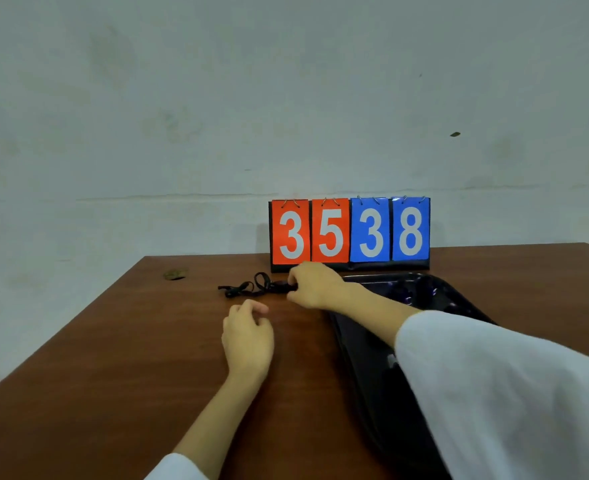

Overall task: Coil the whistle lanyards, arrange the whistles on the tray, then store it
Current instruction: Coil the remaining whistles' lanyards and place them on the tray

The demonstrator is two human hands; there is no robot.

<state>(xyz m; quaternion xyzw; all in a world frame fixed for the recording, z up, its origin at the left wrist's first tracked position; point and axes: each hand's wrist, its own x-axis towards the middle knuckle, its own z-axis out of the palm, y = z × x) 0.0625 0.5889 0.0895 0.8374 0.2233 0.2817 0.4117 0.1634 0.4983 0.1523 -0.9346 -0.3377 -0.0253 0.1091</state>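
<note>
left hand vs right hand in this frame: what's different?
The right hand pinches the whistle at the end of its loose lanyard; the left hand holds nothing, fingers loosely curled. The right hand is farther out, by the scoreboard; the left hand sits nearer the person. The right forearm crosses the black tray; the left forearm lies over the table only. Both wear white sleeves.

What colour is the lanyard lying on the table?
The lanyard is black, shown best in the head view.
</note>
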